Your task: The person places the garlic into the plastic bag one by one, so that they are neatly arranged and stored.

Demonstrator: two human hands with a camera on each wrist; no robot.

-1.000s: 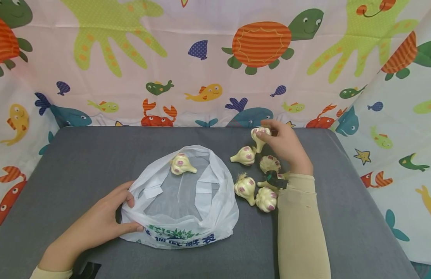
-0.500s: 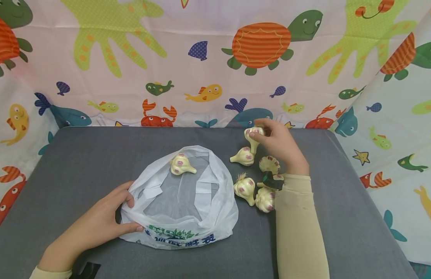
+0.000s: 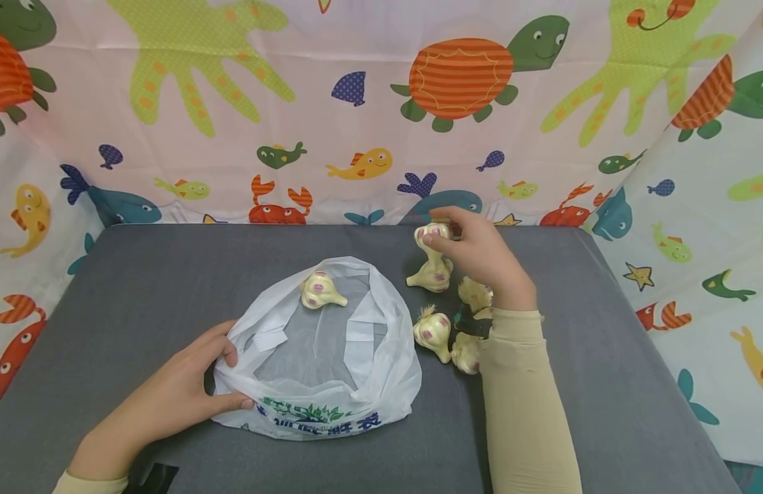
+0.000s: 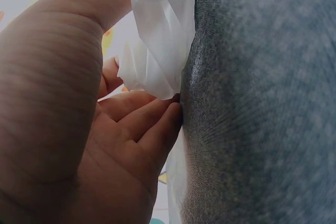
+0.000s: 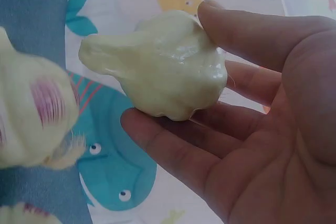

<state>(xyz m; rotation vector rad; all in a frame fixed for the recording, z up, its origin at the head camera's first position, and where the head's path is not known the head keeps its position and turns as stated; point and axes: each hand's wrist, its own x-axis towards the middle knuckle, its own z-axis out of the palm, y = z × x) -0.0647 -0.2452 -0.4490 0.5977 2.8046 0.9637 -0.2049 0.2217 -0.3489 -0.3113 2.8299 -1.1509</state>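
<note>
A white plastic bag (image 3: 390,384) with green and blue print lies with its mouth spread on the table. My left hand (image 3: 178,391) grips its left rim, thumb in front and fingers over the edge; the left wrist view shows the film of the bag (image 4: 157,35) at the fingers. One garlic bulb (image 3: 322,291) lies in the bag near its far rim. Toward the table's back edge, my right hand (image 3: 483,250) pinches another garlic bulb (image 5: 168,66) between thumb and fingers, its stem pointing down in the head view.
To the right of the bag sit several garlic bulbs (image 3: 433,333), some partly hidden by the right forearm and its black strap (image 3: 471,322). Behind the grey table (image 3: 202,254) hangs a curtain (image 3: 357,123) printed with sea animals.
My right hand has moved left with the garlic bulb, which now overlaps the bulb beneath it in the head view. My left hand and the bag have stayed put.
</note>
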